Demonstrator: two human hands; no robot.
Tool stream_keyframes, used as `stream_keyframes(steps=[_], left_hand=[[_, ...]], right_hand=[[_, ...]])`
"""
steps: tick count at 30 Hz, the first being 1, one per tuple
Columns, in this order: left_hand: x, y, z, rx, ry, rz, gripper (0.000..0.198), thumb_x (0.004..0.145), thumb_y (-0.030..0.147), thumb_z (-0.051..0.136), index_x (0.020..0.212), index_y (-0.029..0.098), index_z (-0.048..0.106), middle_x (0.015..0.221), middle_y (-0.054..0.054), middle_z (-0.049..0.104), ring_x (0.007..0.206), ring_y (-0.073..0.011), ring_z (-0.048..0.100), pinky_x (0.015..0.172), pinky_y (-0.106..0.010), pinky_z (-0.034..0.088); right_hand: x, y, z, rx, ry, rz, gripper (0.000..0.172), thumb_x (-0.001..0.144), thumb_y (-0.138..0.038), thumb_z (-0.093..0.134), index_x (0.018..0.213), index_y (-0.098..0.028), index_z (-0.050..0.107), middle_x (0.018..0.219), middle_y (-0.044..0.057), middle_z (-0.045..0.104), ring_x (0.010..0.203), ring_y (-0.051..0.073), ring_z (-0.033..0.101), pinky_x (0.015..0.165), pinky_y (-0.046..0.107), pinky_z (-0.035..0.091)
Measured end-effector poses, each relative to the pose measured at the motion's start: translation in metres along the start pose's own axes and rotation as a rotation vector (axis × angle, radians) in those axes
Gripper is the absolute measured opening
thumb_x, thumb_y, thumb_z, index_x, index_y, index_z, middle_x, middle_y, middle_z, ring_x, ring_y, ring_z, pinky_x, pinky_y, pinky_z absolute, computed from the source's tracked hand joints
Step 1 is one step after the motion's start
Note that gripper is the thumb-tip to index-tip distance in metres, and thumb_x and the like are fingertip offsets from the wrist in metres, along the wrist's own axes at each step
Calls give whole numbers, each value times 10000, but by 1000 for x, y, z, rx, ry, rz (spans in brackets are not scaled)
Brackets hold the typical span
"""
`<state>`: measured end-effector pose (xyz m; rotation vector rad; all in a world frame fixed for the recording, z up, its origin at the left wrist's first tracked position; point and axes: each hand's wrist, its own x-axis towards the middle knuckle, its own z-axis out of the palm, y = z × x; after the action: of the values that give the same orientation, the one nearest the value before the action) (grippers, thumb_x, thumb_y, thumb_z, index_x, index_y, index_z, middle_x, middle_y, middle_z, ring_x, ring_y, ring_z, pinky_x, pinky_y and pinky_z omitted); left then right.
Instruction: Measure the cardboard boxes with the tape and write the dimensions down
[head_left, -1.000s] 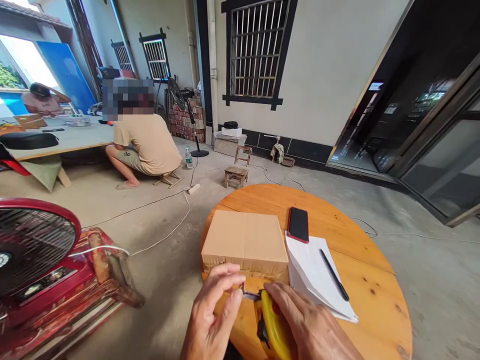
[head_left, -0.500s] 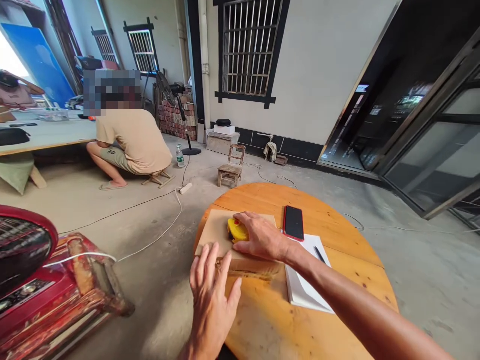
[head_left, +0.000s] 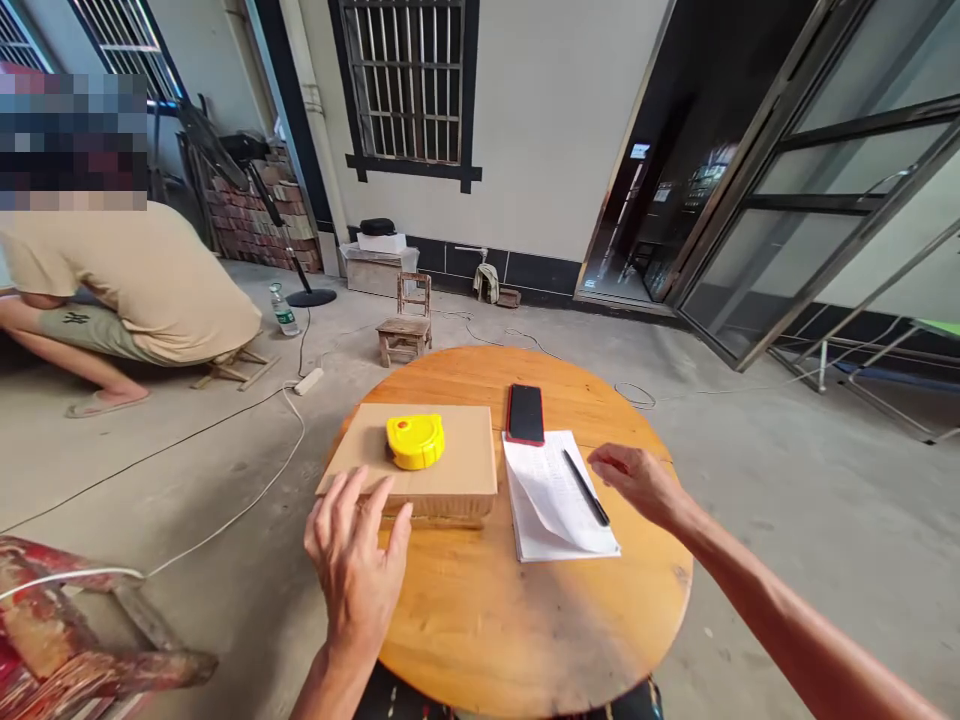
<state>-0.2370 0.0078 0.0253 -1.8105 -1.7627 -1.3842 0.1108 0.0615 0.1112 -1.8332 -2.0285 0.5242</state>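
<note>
A yellow tape measure [head_left: 417, 441] lies on top of a closed cardboard box [head_left: 457, 450] on the round wooden table [head_left: 480, 610]. My left hand [head_left: 356, 560] rests at the box's near left corner, fingers spread and nothing in its grasp. To the right of the paper, my right hand [head_left: 637, 485] hovers over the table with its fingers loosely bent and nothing visible in them. Closest to it is a black pen [head_left: 586, 488], lying on a stack of white paper [head_left: 536, 500] whose top sheet curls up. A red-edged phone [head_left: 525, 414] touches the paper's far end.
A person in a beige shirt [head_left: 150, 280] sits on a low stool at the left. A small wooden chair [head_left: 405, 325] stands beyond the table, and a water bottle [head_left: 283, 310] near the fan. Cables [head_left: 292, 440] run across the floor. A worn red wooden frame [head_left: 97, 640] is at lower left.
My right hand has let go of the tape measure, leaving it on the box, and moved right past the paper. My left hand stays by the box. The view has turned right.
</note>
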Motion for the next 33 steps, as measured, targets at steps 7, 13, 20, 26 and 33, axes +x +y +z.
stream_keyframes(steps=[7, 13, 20, 26, 33], left_hand=[[-11, 34, -10, 0, 65, -7, 481, 886, 227, 608, 1351, 238, 488, 1443, -161, 446, 1368, -352, 386, 1111, -562, 288], [-31, 121, 2, -210, -278, 333, 538, 865, 121, 560, 1380, 243, 462, 1452, -110, 460, 1379, -301, 378, 1094, -478, 377], [-47, 154, 48, -200, -715, 383, 210, 848, 169, 592, 1048, 191, 648, 1101, -84, 685, 1120, -300, 578, 1031, -563, 423], [-67, 125, 41, -171, -761, 332, 246, 860, 134, 548, 1082, 193, 637, 1214, -107, 642, 1136, -285, 572, 968, -504, 494], [-79, 110, 42, -177, -688, 359, 308, 863, 151, 530, 1151, 200, 626, 1270, -101, 634, 1189, -270, 576, 978, -446, 520]], right_hand=[[-26, 36, 39, -171, 8, 67, 191, 880, -280, 479, 907, -197, 650, 878, 66, 696, 718, 192, 623, 602, 279, 365], [-26, 44, 60, -268, 19, 83, 155, 901, -230, 489, 912, -186, 638, 932, 92, 679, 748, 202, 644, 614, 281, 342], [-32, 52, 61, -138, 85, 82, 196, 890, -163, 444, 942, -161, 633, 884, 103, 666, 709, 206, 624, 603, 288, 358], [-51, 62, 39, 290, 146, 105, 406, 947, -241, 273, 1315, -171, 430, 760, -4, 582, 602, 148, 561, 581, 272, 447], [-89, 53, 11, 1070, 154, 77, 329, 839, -335, 577, 1121, -168, 613, 814, 65, 663, 751, 205, 640, 617, 310, 498]])
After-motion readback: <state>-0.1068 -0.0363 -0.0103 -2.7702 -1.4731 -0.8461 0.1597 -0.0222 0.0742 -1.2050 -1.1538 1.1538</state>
